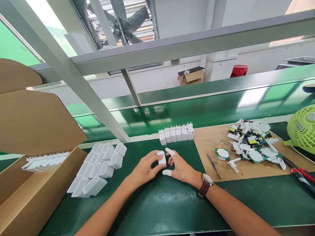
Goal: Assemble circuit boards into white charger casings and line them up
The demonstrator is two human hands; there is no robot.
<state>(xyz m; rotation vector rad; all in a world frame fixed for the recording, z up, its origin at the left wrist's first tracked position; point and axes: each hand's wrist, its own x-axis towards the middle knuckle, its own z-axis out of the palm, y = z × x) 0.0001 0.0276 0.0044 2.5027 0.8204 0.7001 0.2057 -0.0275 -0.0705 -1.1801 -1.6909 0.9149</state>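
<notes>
Between the thumb and fingers of my left hand (147, 168) is a small white plastic casing (161, 158), held over the green tabletop. My right hand (180, 165) is just right of it, thumb and forefinger apart, with white finger covers on both tips and nothing visible in its grasp. Beyond my hands stands a row of white plug adapters (176, 133) with pins pointing up. To the left, rows of open white casings (98, 168) stand close together on the table.
A cardboard box (56, 186) at the left holds white parts. On a brown board (209, 144) at the right lie tweezers (213, 163), a heap of circuit boards (254, 144) and red-handled pliers (301, 173). A green fan (302, 129) stands at the right edge. A metal frame post (86, 88) slants down behind the table.
</notes>
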